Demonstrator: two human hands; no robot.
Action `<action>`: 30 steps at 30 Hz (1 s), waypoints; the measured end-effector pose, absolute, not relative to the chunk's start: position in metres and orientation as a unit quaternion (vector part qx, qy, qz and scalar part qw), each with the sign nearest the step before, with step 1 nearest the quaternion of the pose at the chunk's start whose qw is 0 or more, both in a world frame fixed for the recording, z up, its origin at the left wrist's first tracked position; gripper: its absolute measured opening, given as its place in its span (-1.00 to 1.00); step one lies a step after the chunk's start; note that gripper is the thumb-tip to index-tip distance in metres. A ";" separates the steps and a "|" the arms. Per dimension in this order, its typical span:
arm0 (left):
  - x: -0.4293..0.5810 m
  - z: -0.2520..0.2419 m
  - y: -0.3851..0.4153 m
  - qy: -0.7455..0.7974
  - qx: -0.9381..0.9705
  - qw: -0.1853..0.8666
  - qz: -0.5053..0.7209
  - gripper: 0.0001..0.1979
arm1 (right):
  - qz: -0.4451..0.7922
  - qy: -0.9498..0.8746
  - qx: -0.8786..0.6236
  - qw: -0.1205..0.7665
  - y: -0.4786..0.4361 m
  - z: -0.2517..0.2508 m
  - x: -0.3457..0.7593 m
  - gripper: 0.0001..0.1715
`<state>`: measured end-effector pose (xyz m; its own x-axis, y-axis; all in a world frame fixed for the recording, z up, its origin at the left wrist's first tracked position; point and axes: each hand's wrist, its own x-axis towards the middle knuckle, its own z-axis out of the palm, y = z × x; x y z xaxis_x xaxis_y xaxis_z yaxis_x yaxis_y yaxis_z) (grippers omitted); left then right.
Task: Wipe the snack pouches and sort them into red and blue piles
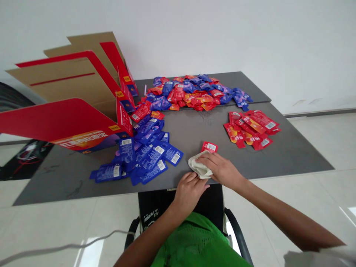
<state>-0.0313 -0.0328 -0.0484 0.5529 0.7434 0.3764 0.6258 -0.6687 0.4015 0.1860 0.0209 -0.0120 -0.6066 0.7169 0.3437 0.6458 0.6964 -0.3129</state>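
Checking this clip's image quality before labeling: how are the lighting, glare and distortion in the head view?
In the head view, lighting is bright and even with only faint shadows; white glare streaks the glossy pale floor tiles; wide-angle distortion bends the straight edges of the dark grey tabletop; the red and blue foil sachets look slightly soft rather than crisp.

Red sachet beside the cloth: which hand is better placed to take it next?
Probably the right. The right hand lies on the white cloth, its fingers just below the red sachet. The left hand sits lower, further from the sachet, though the right would first have to leave the cloth.
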 end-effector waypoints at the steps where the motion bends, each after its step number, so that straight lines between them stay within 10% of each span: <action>1: -0.031 -0.049 -0.032 0.389 0.874 0.112 0.268 -0.75 | 0.083 -0.893 -0.383 0.222 0.022 -0.017 0.186 -0.41; 14: -0.031 -0.053 -0.032 0.370 0.866 0.104 0.320 -0.75 | -0.013 -0.813 -0.480 0.330 0.074 0.010 0.207 -0.47; 30: -0.030 -0.055 -0.032 0.375 0.860 0.115 0.328 -0.77 | 0.006 -0.834 -0.497 0.241 0.116 -0.010 0.220 -0.54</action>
